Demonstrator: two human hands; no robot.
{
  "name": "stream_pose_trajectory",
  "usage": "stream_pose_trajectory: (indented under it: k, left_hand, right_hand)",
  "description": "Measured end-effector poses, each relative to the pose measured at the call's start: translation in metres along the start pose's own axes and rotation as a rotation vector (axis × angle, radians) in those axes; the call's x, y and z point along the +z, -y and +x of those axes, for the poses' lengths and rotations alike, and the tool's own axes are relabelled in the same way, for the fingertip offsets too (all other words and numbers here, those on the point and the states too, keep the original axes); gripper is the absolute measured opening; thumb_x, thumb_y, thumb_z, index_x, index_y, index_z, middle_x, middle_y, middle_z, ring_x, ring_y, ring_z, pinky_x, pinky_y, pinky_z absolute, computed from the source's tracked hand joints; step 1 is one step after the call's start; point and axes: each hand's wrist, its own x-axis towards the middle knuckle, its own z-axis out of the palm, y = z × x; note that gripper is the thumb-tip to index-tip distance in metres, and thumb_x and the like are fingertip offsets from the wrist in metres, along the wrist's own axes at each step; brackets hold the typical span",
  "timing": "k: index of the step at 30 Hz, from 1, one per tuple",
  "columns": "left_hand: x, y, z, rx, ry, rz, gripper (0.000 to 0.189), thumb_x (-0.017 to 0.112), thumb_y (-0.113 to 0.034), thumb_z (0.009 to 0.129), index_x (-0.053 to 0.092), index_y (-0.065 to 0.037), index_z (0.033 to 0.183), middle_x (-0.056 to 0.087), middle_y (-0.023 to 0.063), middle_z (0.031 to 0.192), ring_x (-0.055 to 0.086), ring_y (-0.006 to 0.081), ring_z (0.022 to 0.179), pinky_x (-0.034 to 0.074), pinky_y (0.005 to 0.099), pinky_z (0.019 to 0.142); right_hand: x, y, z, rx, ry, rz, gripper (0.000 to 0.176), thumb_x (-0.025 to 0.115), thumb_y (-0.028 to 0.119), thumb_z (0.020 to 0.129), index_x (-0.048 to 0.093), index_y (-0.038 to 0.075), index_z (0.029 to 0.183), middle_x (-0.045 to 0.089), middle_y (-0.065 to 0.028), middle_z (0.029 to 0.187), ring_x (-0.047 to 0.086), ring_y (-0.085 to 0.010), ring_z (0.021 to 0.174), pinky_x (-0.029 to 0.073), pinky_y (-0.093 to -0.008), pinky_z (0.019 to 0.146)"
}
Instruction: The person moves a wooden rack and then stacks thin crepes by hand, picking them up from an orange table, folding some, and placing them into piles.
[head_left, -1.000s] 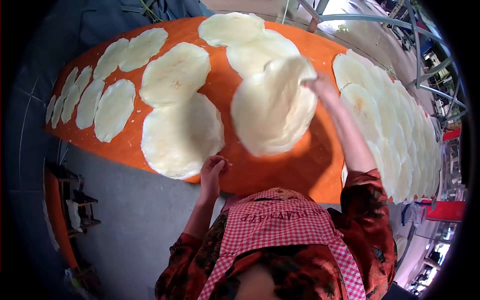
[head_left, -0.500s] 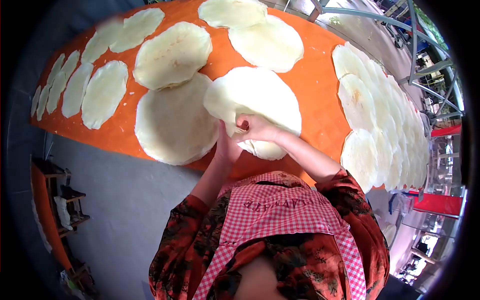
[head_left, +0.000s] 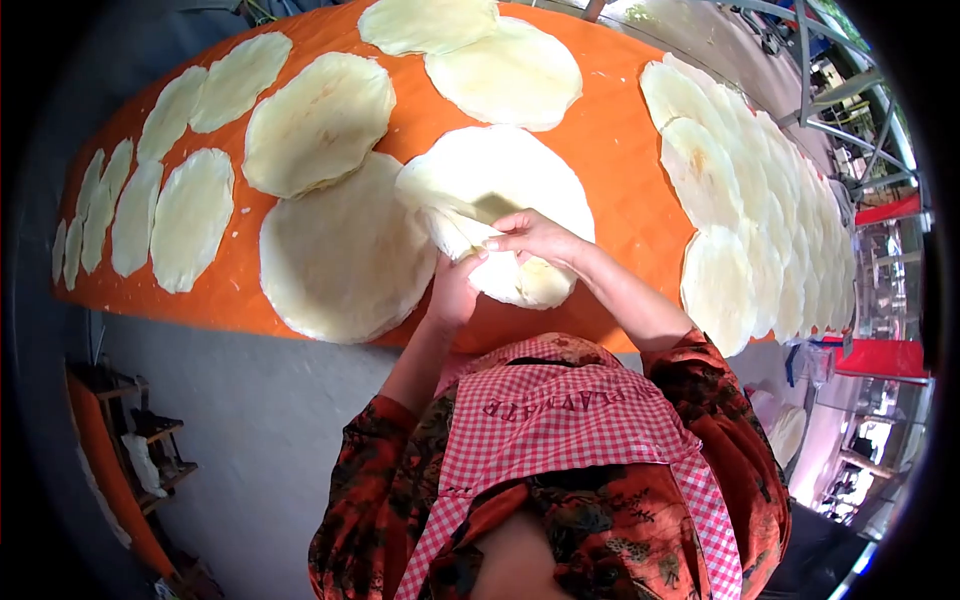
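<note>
A stack of thin round flatbreads [head_left: 510, 160] lies in front of me on an orange-covered table [head_left: 620, 190]. The near left edge of the top flatbread is lifted and bunched into a folded flap [head_left: 462, 232]. My left hand [head_left: 457, 288] pinches this flap from below, thumb on top. On the flap's other side, my right hand [head_left: 543, 240] grips it, with thumb and fingers closed on the thin sheet. Just left of my hands, another large flatbread [head_left: 340, 255] lies flat, its right side under the edge of the stack.
More flatbreads [head_left: 318, 120] lie further back, and smaller ones [head_left: 192, 220] spread along the left end. At the right end, many overlap in rows [head_left: 718, 285]. A wooden rack [head_left: 150, 435] stands low on the left, beside the grey floor [head_left: 260, 430]. Metal bars [head_left: 840, 95] rise at the back right.
My right hand has turned from a curled grip to a flatter pinch, and the lifted flap now shows as a fold between both hands. The whole view has shifted slightly.
</note>
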Motion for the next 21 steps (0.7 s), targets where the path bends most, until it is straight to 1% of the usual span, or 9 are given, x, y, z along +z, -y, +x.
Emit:
stream_pose_trajectory:
  k: [5, 8, 11, 14, 17, 18, 19, 20, 21]
  left_hand:
    - [0.002, 0.002, 0.006, 0.023, 0.008, 0.056, 0.059, 0.046, 0.004, 0.082, 0.025, -0.002, 0.137, 0.044, 0.0103, 0.129, 0.045, 0.0205, 0.118, 0.039, 0.0343, 0.099]
    - [-0.002, 0.005, 0.01, 0.021, 0.012, 0.05, 0.058, 0.045, 0.004, 0.082, 0.027, -0.001, 0.136, 0.043, 0.0108, 0.13, 0.045, 0.0211, 0.118, 0.039, 0.0351, 0.099]
    - [-0.005, 0.009, 0.01, 0.014, -0.06, 0.023, 0.053, 0.044, 0.002, 0.082, 0.032, 0.0, 0.134, 0.046, 0.0111, 0.128, 0.046, 0.0227, 0.118, 0.039, 0.0366, 0.099]
    - [-0.01, 0.013, 0.007, 0.015, -0.188, 0.043, 0.048, 0.045, -0.001, 0.083, 0.038, 0.001, 0.13, 0.049, 0.0114, 0.125, 0.049, 0.0245, 0.115, 0.04, 0.0378, 0.097]
    - [-0.012, 0.017, -0.002, 0.029, -0.273, 0.216, 0.04, 0.046, -0.005, 0.084, 0.044, 0.002, 0.124, 0.053, 0.0128, 0.118, 0.052, 0.0229, 0.107, 0.042, 0.0355, 0.092]
    - [-0.017, 0.016, -0.011, -0.009, -0.309, 0.294, 0.037, 0.046, -0.007, 0.085, 0.048, 0.002, 0.121, 0.054, 0.0133, 0.116, 0.052, 0.0217, 0.105, 0.043, 0.0355, 0.09]
    - [-0.021, 0.015, -0.02, -0.053, -0.327, 0.372, 0.034, 0.045, -0.008, 0.086, 0.051, 0.002, 0.118, 0.056, 0.0137, 0.114, 0.053, 0.0206, 0.103, 0.044, 0.0356, 0.088]
    - [-0.022, 0.017, -0.019, -0.106, -0.311, 0.451, 0.031, 0.045, -0.009, 0.087, 0.055, 0.002, 0.115, 0.057, 0.0141, 0.112, 0.054, 0.0194, 0.101, 0.045, 0.0357, 0.086]
    - [-0.028, 0.016, -0.006, -0.195, -0.192, 1.112, 0.029, 0.044, -0.012, 0.088, 0.058, 0.001, 0.111, 0.059, 0.0125, 0.107, 0.056, 0.0173, 0.095, 0.047, 0.0343, 0.08]
  right_hand:
    - [0.006, 0.003, -0.009, 0.003, -0.151, 0.166, 0.024, 0.066, 0.03, 0.084, 0.065, 0.007, 0.091, 0.057, 0.0036, 0.078, 0.051, -0.0065, 0.071, 0.044, -0.024, 0.056]
    - [0.004, -0.005, -0.007, -0.033, -0.165, 0.187, 0.021, 0.062, 0.025, 0.087, 0.065, 0.004, 0.089, 0.058, 0.0015, 0.076, 0.051, -0.0084, 0.066, 0.045, -0.0245, 0.057]
    - [0.001, -0.038, 0.011, -0.27, -0.349, 0.029, 0.019, 0.059, 0.02, 0.089, 0.065, 0.001, 0.09, 0.06, -0.0004, 0.075, 0.054, -0.0103, 0.067, 0.047, -0.0245, 0.062]
    - [0.006, -0.037, 0.009, -0.335, -0.562, -0.014, 0.019, 0.058, 0.018, 0.089, 0.065, 0.0, 0.089, 0.063, -0.0029, 0.078, 0.058, -0.0116, 0.073, 0.048, -0.0234, 0.068]
    - [0.024, -0.024, 0.0, -0.27, -0.558, -0.093, 0.017, 0.057, 0.016, 0.09, 0.064, 0.0, 0.094, 0.065, -0.0067, 0.084, 0.06, -0.0137, 0.079, 0.049, -0.0259, 0.073]
    - [0.041, -0.016, -0.006, -0.233, -0.453, 0.056, 0.023, 0.055, 0.02, 0.089, 0.062, 0.002, 0.103, 0.064, -0.014, 0.097, 0.061, -0.0222, 0.09, 0.049, -0.0336, 0.081]
    - [0.045, -0.015, -0.005, -0.227, -0.527, -0.513, 0.036, 0.055, 0.03, 0.085, 0.059, 0.002, 0.107, 0.061, -0.0187, 0.102, 0.059, -0.0315, 0.094, 0.047, -0.0421, 0.084]
    - [0.055, -0.003, -0.014, -0.273, -0.491, -0.837, 0.041, 0.057, 0.035, 0.082, 0.058, 0.002, 0.106, 0.059, -0.022, 0.106, 0.057, -0.0368, 0.097, 0.045, -0.0442, 0.085]
    - [0.063, -0.024, 0.0, -0.502, -0.679, -0.765, 0.038, 0.055, 0.032, 0.081, 0.057, 0.0, 0.102, 0.059, -0.0216, 0.102, 0.057, -0.0372, 0.096, 0.045, -0.0453, 0.084]
